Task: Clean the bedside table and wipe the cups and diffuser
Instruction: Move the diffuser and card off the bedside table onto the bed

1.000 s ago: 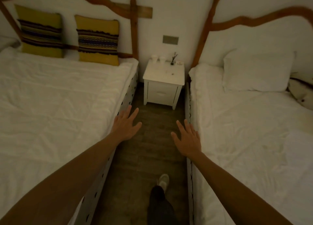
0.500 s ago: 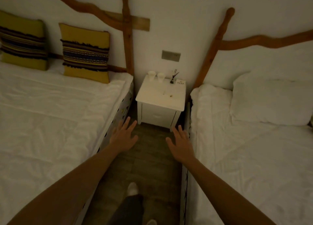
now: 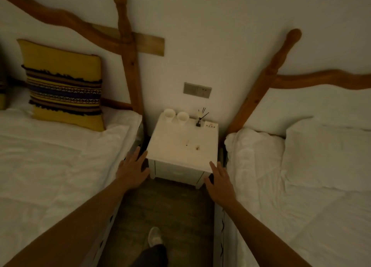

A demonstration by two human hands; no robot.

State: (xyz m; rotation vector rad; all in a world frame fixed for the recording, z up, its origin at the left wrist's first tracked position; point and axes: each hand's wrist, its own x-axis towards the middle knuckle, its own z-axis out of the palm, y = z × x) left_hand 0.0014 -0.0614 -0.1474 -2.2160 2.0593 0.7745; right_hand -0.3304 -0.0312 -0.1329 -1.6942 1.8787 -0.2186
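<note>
Bedside counter point(image 3: 181, 146) stands against the wall between two beds, straight ahead of both hands. Along its back edge, well beyond the hands, sit two white cups point(image 3: 168, 115) point(image 3: 182, 118) side by side, then a reed diffuser point(image 3: 198, 123) with dark sticks, then a small white box point(image 3: 210, 125) at the back right corner. A few small specks and a faint stain mark the middle of the top.

The left hand point(image 3: 132, 170) is spread, fingers straight, its fingertips right at the counter's front left corner; whether they touch it cannot be told. The right hand point(image 3: 219, 181) is likewise flat and spread, just by the front right corner. Neither grip holds anything, and no cloth is visible in either hand.

The counter top runs away from the person, so the cups and diffuser lie at the far end of the reach. The left hand looks nearer the cups, the right nearer the diffuser and box. Wiping has not begun, by my reading.

A grey switch plate point(image 3: 197, 90) is on the wall above. No brand, label or legible writing shows anywhere; the light is dim.

A striped yellow cushion point(image 3: 62, 84) rests on the left bed point(image 3: 50, 156), and a white pillow point(image 3: 325, 156) on the right bed point(image 3: 301, 216).
</note>
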